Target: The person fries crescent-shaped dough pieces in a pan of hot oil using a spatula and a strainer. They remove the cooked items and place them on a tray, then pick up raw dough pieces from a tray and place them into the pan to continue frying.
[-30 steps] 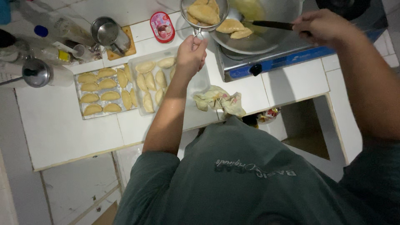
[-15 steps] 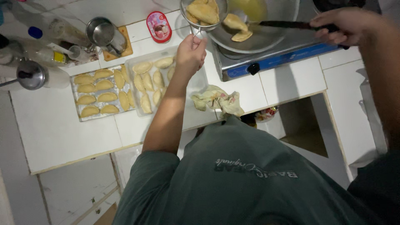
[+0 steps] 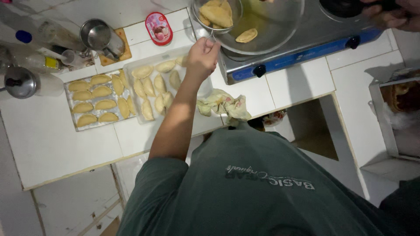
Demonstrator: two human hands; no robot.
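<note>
Left to right along the white tiled counter [image 3: 48, 144]: our two trays of raw pastries, foil tray [image 3: 97, 101] and clear tray [image 3: 159, 85], sit just beside the stove [image 3: 302, 52]. Small round pink tin [image 3: 158, 28] with a picture lid behind them. Crumpled cloth [image 3: 223, 105] at the counter edge, near the burner knobs; we judge it could scorch. Left hand [image 3: 202, 56] closed round the strainer [image 3: 218, 15] handle, fried pastries held over the oil pan [image 3: 267, 24]; a tilt could drop them and splash hot oil. Right hand [image 3: 393, 15] at frame edge, grip cannot be told
</note>
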